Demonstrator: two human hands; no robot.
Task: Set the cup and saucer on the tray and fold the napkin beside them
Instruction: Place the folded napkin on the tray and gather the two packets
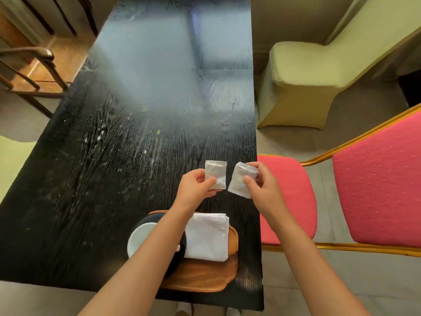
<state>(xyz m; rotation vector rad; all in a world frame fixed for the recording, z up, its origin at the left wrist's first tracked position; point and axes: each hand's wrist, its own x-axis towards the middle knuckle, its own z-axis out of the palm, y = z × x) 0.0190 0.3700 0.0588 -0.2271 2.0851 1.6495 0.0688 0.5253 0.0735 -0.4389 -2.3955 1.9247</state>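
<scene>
Two small white packets: the left hand (196,187) pinches one packet (215,174) in its fingers, the right hand (262,182) pinches the other packet (242,183), both held above the surface (114,156). One wooden tray (205,277) near the surface's front edge carries one folded napkin (207,236), one white cup (140,238) on one dark saucer (150,218). The surface is black, scuffed, glossy. Two pink chairs (376,179) stand right.

Tray layout below the two hands

The oval wooden tray (205,279) lies on the black wooden table (91,179), nearer the person than both hands; on it the folded white cloth napkin (207,238) sits right of the white cup (139,240) and dark saucer (180,256), under the left forearm.
</scene>
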